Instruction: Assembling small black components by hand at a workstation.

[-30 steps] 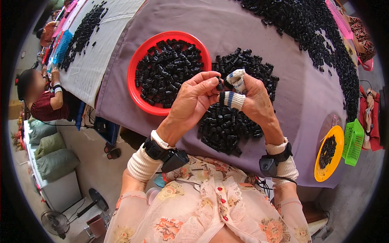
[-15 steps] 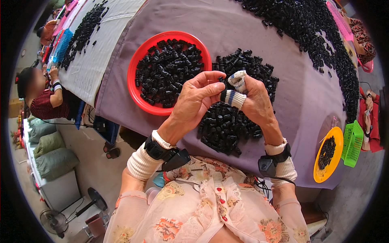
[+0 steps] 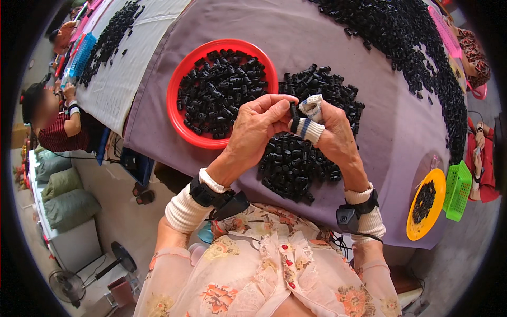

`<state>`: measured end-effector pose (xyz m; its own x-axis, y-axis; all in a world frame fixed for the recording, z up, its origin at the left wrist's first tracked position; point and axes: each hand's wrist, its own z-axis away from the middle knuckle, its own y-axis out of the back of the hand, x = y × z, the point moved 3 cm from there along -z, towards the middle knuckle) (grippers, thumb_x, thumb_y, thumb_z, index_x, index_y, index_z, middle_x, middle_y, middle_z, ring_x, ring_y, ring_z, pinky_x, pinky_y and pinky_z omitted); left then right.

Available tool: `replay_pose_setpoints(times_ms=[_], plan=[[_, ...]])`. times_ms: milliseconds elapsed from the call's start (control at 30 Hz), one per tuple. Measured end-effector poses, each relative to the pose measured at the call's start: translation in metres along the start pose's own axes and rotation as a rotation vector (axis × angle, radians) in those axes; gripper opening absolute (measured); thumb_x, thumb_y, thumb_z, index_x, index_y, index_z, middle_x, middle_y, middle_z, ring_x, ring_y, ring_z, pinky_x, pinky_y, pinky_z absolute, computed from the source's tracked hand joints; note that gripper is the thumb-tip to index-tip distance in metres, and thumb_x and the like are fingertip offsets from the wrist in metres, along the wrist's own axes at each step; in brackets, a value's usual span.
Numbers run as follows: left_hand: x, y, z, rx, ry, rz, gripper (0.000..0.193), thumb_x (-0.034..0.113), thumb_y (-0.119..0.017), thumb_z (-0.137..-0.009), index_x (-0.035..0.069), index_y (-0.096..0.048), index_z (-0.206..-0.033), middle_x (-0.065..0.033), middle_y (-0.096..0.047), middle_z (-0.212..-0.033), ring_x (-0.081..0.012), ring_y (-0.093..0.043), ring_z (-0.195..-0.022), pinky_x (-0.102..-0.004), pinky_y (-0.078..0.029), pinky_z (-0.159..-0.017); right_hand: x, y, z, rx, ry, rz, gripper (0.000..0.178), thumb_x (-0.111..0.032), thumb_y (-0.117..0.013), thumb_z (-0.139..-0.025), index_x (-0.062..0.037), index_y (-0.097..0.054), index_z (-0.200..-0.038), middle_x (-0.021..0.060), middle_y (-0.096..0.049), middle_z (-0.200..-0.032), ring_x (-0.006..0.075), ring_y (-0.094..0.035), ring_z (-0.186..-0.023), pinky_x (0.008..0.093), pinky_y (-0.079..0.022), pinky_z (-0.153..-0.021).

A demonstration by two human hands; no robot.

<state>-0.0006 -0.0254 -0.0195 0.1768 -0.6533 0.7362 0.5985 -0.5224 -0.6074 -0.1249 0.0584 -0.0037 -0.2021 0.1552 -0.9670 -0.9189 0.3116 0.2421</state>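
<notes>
In the middle, my left hand (image 3: 256, 127) pinches a small black plastic piece (image 3: 293, 109) between thumb and forefinger. My right hand (image 3: 339, 134) is closed against the piece's other side, with white knitted covers on thumb and finger, one banded dark. How far its fingers wrap the piece is partly hidden. Beneath both hands lies a pile of similar black cylindrical pieces (image 3: 296, 169) on the mauve cloth. A red round basin (image 3: 171, 100) holding many more sits just left of the pile.
A large spread of black pieces (image 3: 401, 47) covers the far right. Near the right edge are a yellow plate (image 3: 435, 198) with small dark bits and a green basket (image 3: 457, 193). Co-workers sit at left (image 3: 60, 129) and right (image 3: 483, 153). A fan (image 3: 66, 288) stands lower left.
My hands have shifted very slightly; the black piece shows more between my fingers. The co-worker's hands at the right have moved.
</notes>
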Motion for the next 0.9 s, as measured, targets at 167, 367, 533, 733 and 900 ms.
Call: replay_pose_setpoints(times_ms=[167,367,533,733,900], plan=[[0.0014,0.0002,0.0023,-0.032,-0.005,0.015,0.022,0.01,-0.052,-0.09,-0.001,-0.058,-0.108,-0.001,-0.059,-0.086,-0.0047,-0.053,-0.074,-0.0198,-0.046,-0.068,-0.0027,0.0006,0.0013,-0.022,-0.042,-0.045,0.024,-0.017,-0.07,-0.075,-0.001,-0.057,-0.086,0.0013,-0.055,-0.067,0.0081,-0.048,-0.059,0.0249,-0.041,-0.053],[0.0009,-0.0006,0.0014,-0.023,-0.024,0.033,0.023,0.01,-0.06,-0.085,-0.002,-0.059,-0.104,-0.0053,-0.063,-0.088,-0.0098,-0.06,-0.075,-0.0247,-0.052,-0.071,-0.0021,0.0002,0.0015,-0.024,-0.017,-0.04,0.022,-0.016,-0.07,-0.075,-0.0014,-0.056,-0.084,0.0002,-0.054,-0.067,0.0075,-0.047,-0.061,0.0245,-0.041,-0.054],[-0.0003,-0.0006,-0.0003,-0.002,-0.003,0.004,0.02,0.011,-0.061,-0.084,-0.002,-0.06,-0.1,-0.0054,-0.063,-0.084,-0.0098,-0.06,-0.072,-0.0249,-0.053,-0.066,0.0005,0.0001,0.0022,-0.027,-0.011,-0.07,0.021,-0.015,-0.07,-0.075,-0.0013,-0.056,-0.083,0.0005,-0.055,-0.067,0.0073,-0.048,-0.061,0.0246,-0.041,-0.054],[-0.0027,0.0013,-0.0019,-0.013,0.018,0.007,0.019,0.012,-0.059,-0.087,-0.002,-0.06,-0.099,-0.0051,-0.062,-0.081,-0.0102,-0.061,-0.07,-0.0255,-0.053,-0.065,0.0012,0.0009,0.0031,-0.026,-0.017,-0.086,0.019,-0.015,-0.069,-0.076,-0.0015,-0.058,-0.084,0.0012,-0.057,-0.068,0.0071,-0.05,-0.062,0.0245,-0.042,-0.055],[-0.0028,0.0032,-0.0006,-0.022,-0.014,-0.012,0.019,0.01,-0.055,-0.089,-0.001,-0.059,-0.103,-0.0049,-0.061,-0.085,-0.01,-0.059,-0.074,-0.0257,-0.051,-0.069,0.0042,0.0009,0.0039,-0.029,-0.037,-0.057,0.017,-0.012,-0.067,-0.076,-0.0004,-0.058,-0.084,0.0036,-0.058,-0.066,0.0074,-0.051,-0.061,0.025,-0.043,-0.056]])
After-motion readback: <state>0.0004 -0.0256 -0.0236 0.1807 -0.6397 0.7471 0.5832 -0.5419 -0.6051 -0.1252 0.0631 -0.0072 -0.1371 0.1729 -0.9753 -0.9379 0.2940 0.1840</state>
